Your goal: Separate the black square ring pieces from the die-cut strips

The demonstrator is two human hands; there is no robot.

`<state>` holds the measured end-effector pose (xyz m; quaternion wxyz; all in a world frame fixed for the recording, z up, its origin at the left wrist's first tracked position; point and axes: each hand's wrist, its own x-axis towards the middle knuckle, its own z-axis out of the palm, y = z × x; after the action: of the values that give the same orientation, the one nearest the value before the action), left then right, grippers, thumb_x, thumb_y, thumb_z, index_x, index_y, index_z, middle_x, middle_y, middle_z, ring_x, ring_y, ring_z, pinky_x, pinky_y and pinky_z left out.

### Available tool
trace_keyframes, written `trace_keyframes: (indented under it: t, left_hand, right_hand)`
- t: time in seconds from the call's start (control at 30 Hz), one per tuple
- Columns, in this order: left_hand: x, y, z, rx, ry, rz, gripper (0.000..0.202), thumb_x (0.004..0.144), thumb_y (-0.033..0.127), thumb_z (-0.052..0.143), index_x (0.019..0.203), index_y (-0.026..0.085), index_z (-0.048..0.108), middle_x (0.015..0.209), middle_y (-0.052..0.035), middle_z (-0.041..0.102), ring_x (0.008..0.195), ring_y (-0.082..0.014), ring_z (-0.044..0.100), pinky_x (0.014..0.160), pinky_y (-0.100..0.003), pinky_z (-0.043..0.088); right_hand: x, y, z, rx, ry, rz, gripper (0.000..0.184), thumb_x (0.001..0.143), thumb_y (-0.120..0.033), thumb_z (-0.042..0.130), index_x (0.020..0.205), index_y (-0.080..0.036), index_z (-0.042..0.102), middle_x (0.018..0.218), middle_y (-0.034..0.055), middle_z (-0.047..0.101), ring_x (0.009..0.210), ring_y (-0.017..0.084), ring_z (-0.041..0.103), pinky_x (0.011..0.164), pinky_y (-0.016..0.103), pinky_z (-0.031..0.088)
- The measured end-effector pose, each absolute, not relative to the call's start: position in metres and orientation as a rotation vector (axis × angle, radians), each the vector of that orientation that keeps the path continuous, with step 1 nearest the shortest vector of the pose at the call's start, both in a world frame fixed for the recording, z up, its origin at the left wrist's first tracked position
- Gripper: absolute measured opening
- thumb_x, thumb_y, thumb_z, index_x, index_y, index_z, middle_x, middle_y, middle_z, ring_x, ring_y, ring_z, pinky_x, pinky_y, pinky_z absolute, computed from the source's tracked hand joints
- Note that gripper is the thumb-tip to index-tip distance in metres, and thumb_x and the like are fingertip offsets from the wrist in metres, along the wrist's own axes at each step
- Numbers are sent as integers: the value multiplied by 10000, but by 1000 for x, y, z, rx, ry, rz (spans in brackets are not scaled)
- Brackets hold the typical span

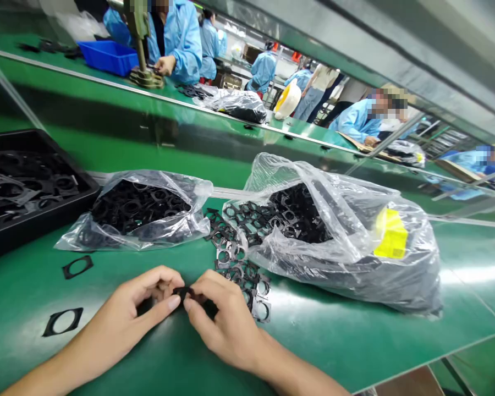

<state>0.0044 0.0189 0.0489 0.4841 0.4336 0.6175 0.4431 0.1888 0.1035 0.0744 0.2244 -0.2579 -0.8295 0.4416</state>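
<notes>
Between my two hands is a small black plastic part point(182, 292), mostly covered by the fingers. My left hand point(150, 300) pinches its left side with thumb and fingertips. On the other side, my right hand point(223, 316) grips it the same way. Two flat black square frames with round holes lie to the left: one frame point(77, 267) farther back, another frame point(63, 322) nearer me. Just beyond my right hand, a loose pile of similar black and grey frames point(239, 269) spills from the mouth of a large clear plastic bag point(346, 264).
A smaller clear bag point(148, 234) of black parts stands at the back of the green table point(334, 341). At the far left is a black bin point(37, 231) of frames. Beyond a low partition, people in blue work beside a blue tray point(107, 56) and a hand press point(142, 55).
</notes>
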Motion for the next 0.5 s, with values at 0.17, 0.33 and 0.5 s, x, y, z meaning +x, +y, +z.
trace_keyframes:
  t: [0.17, 0.33, 0.5]
  left_hand:
    - [3, 21, 47, 968, 1487, 1089, 265, 832, 481, 734, 882, 222, 712, 814, -12, 726, 748, -181, 697, 704, -224, 569]
    - [3, 23, 48, 946, 1474, 1098, 222, 824, 433, 750, 885, 221, 732, 848, -17, 751, 795, -190, 715, 752, -238, 579]
    - [1, 26, 51, 971, 1476, 1073, 160, 815, 372, 754, 851, 216, 763, 827, -12, 755, 776, -182, 696, 748, -244, 562]
  right_hand:
    - [188, 103, 72, -670, -2266, 1216, 37, 908, -222, 662, 909, -187, 673, 849, 47, 675, 782, 172, 621, 732, 273, 519]
    - [188, 104, 72, -683, -2163, 1267, 151, 975, -200, 602, 973, -174, 751, 850, 64, 714, 786, 174, 659, 743, 278, 539]
    - [187, 107, 74, -669, -2143, 1288, 156, 972, -205, 625, 989, -175, 777, 869, 78, 736, 800, 181, 677, 750, 292, 559]
